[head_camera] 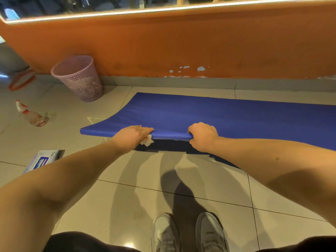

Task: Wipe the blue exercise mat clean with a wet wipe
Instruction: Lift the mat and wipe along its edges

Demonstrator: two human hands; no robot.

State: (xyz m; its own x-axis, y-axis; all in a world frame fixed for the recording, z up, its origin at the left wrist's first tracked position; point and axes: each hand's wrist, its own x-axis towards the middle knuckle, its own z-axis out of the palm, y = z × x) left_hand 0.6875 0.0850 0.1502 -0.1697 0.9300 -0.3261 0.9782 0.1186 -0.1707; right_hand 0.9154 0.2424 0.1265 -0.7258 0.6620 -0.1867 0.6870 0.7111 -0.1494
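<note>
The back of the scene is being filled by an orange wall point(163, 48), with a lit mirror point(91, 6) running above it. A tiled floor point(127, 188) is being crossed by the shadows of the arms. The blue exercise mat point(218, 115) is lying on this floor near the wall, and its near edge is being held up off the tiles by both hands, so a dark gap is showing under it. A pink mesh basket point(80, 79) is standing by the wall, left of the mat and apart from it. A pair of white shoes point(189, 231) is being seen at the bottom. A pack of wipes point(43, 160) is being partly covered by the left forearm. A spray bottle point(32, 116) is lying on its side farther left. The mat's raised edge is being gripped by the right hand point(203, 136), fingers curled over it. The same edge is being gripped by the left hand point(133, 135), and a crumpled white wet wipe point(147, 140) is being pressed under its palm.
</note>
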